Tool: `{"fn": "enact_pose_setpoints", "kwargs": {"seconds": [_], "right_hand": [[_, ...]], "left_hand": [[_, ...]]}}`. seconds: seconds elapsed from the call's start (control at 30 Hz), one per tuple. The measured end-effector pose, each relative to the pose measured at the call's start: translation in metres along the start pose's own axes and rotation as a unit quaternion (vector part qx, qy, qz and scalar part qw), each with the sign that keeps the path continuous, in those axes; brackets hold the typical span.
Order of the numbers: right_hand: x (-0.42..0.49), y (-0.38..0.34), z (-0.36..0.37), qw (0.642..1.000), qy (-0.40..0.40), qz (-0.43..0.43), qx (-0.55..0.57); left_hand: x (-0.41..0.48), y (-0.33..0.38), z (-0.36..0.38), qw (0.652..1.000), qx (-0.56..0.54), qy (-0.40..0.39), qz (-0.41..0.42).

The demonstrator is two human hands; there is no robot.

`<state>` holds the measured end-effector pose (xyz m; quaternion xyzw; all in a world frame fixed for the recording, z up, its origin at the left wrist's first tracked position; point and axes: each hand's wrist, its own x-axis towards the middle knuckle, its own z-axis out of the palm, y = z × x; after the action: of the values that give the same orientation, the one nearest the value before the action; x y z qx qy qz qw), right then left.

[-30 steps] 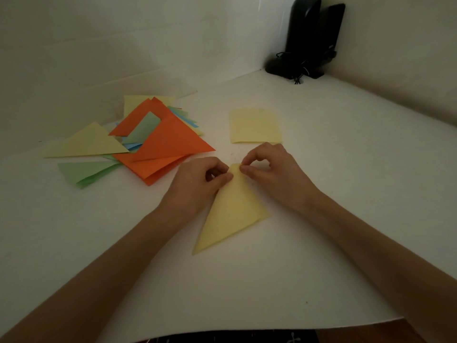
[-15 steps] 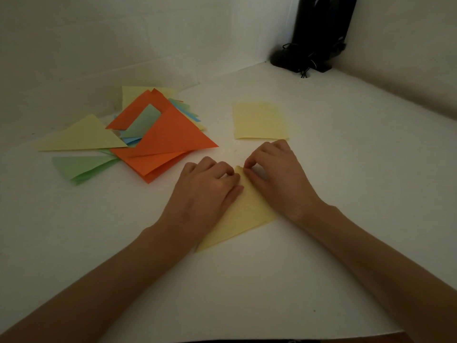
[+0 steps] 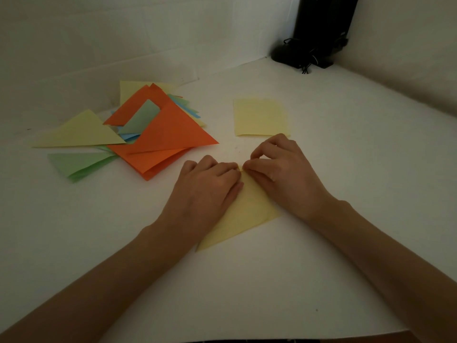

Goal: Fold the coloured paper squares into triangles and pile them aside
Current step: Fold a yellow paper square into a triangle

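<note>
1. A folded yellow triangle (image 3: 244, 216) is laid flat on the white table (image 3: 346, 194) near the middle of the view, with one corner turned to 12 o'clock and its long point to 7 o'clock.
2. The left hand (image 3: 207, 186) is laid palm down over the triangle's 9 o'clock edge. The paper is pressed flat under it rather than gripped.
3. The right hand (image 3: 284, 177) is set on the 3 o'clock side, and the 12 o'clock corner is pinched between its curled thumb and forefinger. The fingertips of the two hands almost meet there.
4. An unfolded yellow square (image 3: 261, 117) is seen at 12 o'clock, just beyond the right hand.
5. A loose pile of folded triangles (image 3: 173, 134) in orange, green, blue and yellow is found at 10 o'clock, apart from the hands.
6. A black stand (image 3: 321, 28) is placed in the far corner at 1 o'clock.
</note>
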<state>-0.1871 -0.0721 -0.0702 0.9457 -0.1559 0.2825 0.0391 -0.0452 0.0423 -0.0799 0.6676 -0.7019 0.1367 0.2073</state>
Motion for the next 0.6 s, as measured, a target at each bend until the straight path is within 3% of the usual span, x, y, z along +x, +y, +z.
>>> {"fn": "enact_pose_setpoints", "kwargs": {"seconds": [0.13,0.6], "right_hand": [[-0.0041,0.0026,-0.0051,0.999,-0.021,-0.028,-0.026],[-0.0052,0.0025,-0.0015,1.0,-0.028,-0.001,0.012]], "left_hand": [[0.0007,0.0008,0.0001,1.0,0.007,0.004,-0.001],[0.0012,-0.0001,0.0027,0.999,0.024,0.014,0.019]]}}
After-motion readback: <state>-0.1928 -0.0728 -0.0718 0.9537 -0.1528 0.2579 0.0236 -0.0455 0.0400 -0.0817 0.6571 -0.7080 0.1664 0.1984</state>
